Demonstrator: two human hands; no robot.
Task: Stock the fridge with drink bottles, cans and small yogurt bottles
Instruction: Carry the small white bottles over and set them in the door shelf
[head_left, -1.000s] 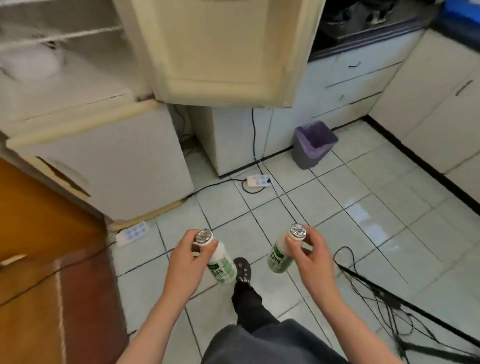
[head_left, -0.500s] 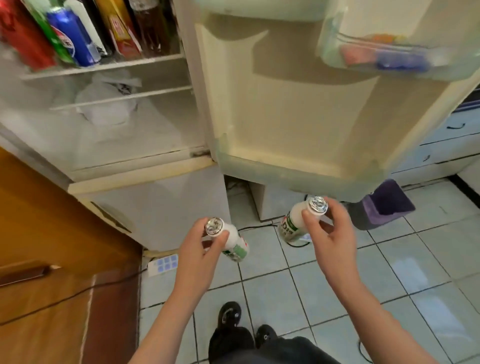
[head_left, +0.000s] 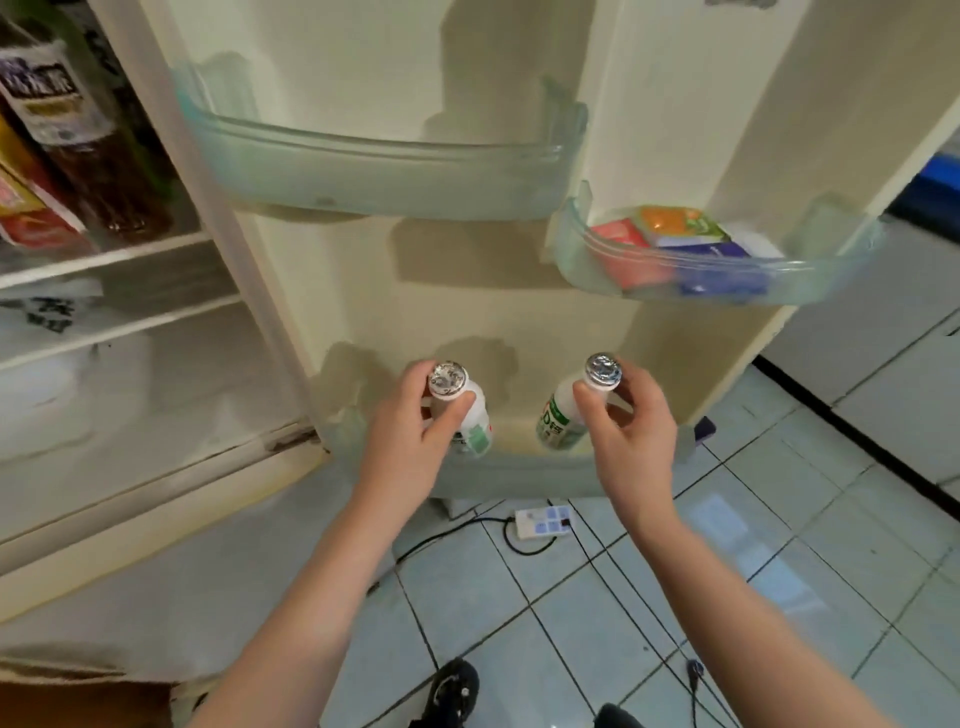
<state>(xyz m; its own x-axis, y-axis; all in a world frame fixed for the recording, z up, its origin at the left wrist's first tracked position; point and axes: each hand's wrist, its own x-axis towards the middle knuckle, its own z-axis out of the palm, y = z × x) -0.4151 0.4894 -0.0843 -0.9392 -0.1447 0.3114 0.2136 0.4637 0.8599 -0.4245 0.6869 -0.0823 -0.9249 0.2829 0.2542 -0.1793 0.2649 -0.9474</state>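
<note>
**A:** Two hands are out in front of the open fridge door (head_left: 467, 270), one small bottle apiece! The left hand (head_left: 410, 436) has thumb and fingers curled round the neck of the left yogurt bottle (head_left: 470, 415), pinching just under its foil cap (head_left: 448, 379).

**B:** Same story opposite. The right hand (head_left: 631, 421) pinches the right yogurt bottle (head_left: 558, 418) by the neck. Its foil top sits above the fingertips, and the white body with the green label hangs below the grip.

**A:** Both bottles are tilted, lower ends angling in toward each other. Straight under both grips runs the clear bottom door rack (head_left: 519, 475), and the bottles' bases are level with its rim. Whether either one touches the rack's floor, I cannot tell.

**B:** Above the two grips, a long clear rack (head_left: 384, 176) spans the door. Up and to the right of the right-hand grip, a smaller bin (head_left: 576, 249) carries coloured cartons (head_left: 670, 244).

**A:** Up and to the left of the left-hand grip, past the door's edge, tall bottles (head_left: 78, 135) stand on a fridge shelf. Down between the wrists, a white power strip (head_left: 543, 521) lies on the tiled floor (head_left: 779, 519).
</note>
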